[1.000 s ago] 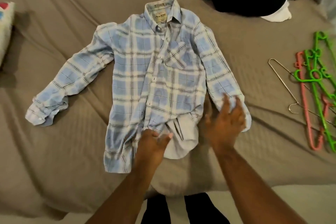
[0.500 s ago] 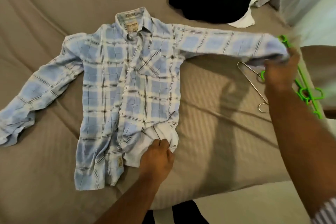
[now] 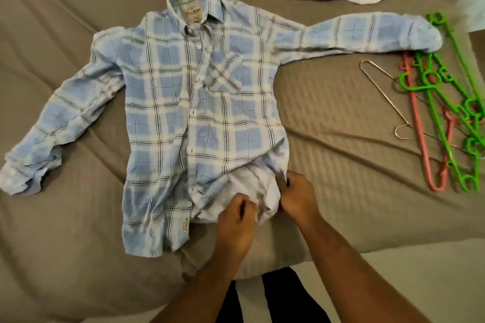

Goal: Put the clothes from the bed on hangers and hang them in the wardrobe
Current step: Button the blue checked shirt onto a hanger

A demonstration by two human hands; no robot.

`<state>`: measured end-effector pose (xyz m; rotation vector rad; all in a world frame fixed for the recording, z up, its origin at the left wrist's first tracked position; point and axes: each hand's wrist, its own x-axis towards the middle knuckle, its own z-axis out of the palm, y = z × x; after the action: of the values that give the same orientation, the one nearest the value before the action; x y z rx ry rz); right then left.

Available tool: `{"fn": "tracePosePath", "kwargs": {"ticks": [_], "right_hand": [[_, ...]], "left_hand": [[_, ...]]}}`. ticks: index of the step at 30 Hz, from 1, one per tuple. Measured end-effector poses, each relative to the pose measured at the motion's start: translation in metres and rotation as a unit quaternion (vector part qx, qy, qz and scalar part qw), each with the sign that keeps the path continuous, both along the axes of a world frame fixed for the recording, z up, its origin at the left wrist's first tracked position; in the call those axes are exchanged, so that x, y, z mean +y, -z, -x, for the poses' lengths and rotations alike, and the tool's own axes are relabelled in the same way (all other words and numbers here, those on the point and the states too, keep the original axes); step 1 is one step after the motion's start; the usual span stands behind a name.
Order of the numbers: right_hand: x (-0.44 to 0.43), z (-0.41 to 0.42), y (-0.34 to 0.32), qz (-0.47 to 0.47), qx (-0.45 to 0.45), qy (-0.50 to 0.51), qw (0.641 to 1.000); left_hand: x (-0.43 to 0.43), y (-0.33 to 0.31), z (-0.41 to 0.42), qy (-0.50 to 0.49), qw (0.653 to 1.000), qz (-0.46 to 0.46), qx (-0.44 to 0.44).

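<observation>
left hand (image 3: 237,220): pinching plaid shirt (image 3: 183,113) hem | right hand (image 3: 296,196): pinching same hem | spread flat on bed (image 3: 328,113) | cuff overlapping green hangers (image 3: 420,86)

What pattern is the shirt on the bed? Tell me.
The shirt is light blue and white plaid with thin dark lines, clearest in the head view.

Single wide-angle view from the head.
The camera looks steeply down from above the near edge of the bed (image 3: 328,113), close enough that the shirt (image 3: 170,102) spans most of the frame's width.
</observation>
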<state>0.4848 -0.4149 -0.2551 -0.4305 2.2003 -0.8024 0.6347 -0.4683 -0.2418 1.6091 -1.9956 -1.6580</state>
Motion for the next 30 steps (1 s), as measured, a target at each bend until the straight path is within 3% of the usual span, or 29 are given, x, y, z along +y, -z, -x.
{"fn": "tracePosePath", "kwargs": {"ticks": [3, 6, 9, 13, 16, 20, 26, 30], "right_hand": [[0.009, -0.009, 0.002, 0.009, 0.048, -0.024, 0.999], [0.016, -0.017, 0.002, 0.065, 0.093, 0.023, 0.993], [0.011, -0.011, -0.008, 0.12, 0.159, 0.067, 0.978], [0.001, -0.004, 0.0, 0.032, 0.143, -0.098, 0.984], [-0.008, 0.002, 0.006, -0.012, 0.166, -0.179, 0.97], [-0.013, -0.002, 0.007, 0.032, 0.191, -0.265, 0.945], [0.065, -0.036, 0.009, 0.032, 0.197, -0.15, 0.968], [0.027, -0.043, 0.004, 0.055, 0.274, -0.154, 0.948]], "left_hand": [[-0.014, 0.005, 0.024, -0.081, 0.996, -0.027, -0.011], [-0.022, 0.01, 0.05, -0.032, 0.997, -0.043, -0.063], [-0.018, 0.009, 0.06, 0.045, 0.996, -0.051, -0.053], [0.005, 0.014, 0.059, 0.195, 0.975, 0.017, -0.103], [0.022, 0.018, 0.047, 0.185, 0.98, 0.005, -0.069], [0.026, 0.016, 0.019, 0.115, 0.993, 0.002, 0.003], [0.014, 0.012, -0.047, 0.004, 0.982, 0.184, -0.032], [-0.011, 0.018, -0.076, -0.006, 0.915, 0.361, -0.179]]}}
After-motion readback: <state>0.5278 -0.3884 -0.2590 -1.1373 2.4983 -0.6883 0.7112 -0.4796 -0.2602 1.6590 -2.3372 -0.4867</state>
